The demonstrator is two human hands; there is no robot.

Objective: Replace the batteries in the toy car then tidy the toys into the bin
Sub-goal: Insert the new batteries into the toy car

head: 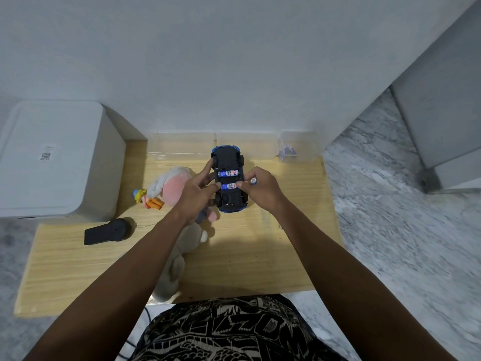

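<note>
Patterned fabric lap (229, 332), smooth cylindrical batteries (229, 179)

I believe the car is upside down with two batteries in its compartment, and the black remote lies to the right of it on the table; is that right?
Not quite: in the head view the remote lies to the left of the car, near the white box. The car is upside down, with two batteries in its compartment.
</note>
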